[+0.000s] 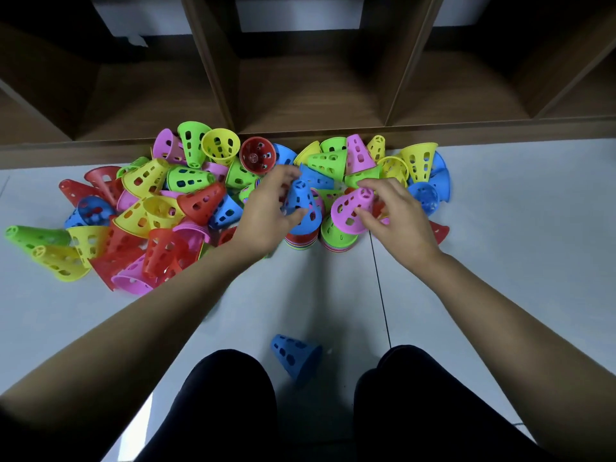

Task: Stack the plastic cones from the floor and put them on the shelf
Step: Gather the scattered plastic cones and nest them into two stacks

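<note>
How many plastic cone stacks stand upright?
2: a blue-topped stack at the left hand, a green-topped stack below the pink cone in the right hand; maybe more hidden.

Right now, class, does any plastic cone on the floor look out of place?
Yes. One blue perforated plastic cone lies tipped on its side between the person's knees, alone, apart from the jumbled multicoloured cone pile by the wooden shelf.

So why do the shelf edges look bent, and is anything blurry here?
Head view: the wide-angle lens bows the shelf edges; the left hand smears with motion; the lone blue cone looks soft; shelf bays are dark, the floor brightly lit.
</note>
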